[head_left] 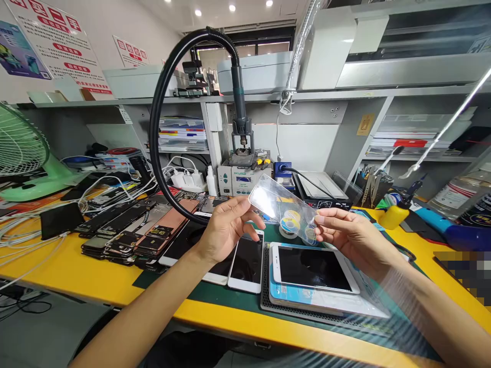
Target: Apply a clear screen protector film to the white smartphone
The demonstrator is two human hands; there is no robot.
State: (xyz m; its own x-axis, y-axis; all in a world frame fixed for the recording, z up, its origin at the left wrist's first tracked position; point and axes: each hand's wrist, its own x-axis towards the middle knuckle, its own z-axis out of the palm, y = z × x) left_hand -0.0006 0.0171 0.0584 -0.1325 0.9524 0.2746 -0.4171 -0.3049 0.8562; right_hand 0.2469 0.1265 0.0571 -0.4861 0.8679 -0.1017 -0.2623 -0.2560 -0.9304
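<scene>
The left hand (230, 230) pinches one end of the sheet (268, 197) between thumb and forefinger, its other fingers loosely curled. The right hand (345, 230) holds the opposite end in a narrow pinch. The sheet is clear and thin, held up between the two hands, sloping down from 10 o'clock to 4 o'clock.

The step in hand looks to be handling the sheet by its ends, both hands taking part. A move from here would call for a light grip at the edges, since the sheet seems bendy and easily smudged.

Outward from the sheet, a spool (288, 232) shows behind its lower half. At 5 o'clock a white phone (314, 268) lies screen up on a blue pack (291, 294); at 7 o'clock another phone (247, 263) lies on the green mat (238, 300), which covers part of the yellow tabletop (215, 320). Between 8 and 9 o'clock sit stacked phone parts (126, 235). The hot-air station (236, 179) stands at 10 o'clock, and a yellow bottle (395, 217) at 3 o'clock.
</scene>
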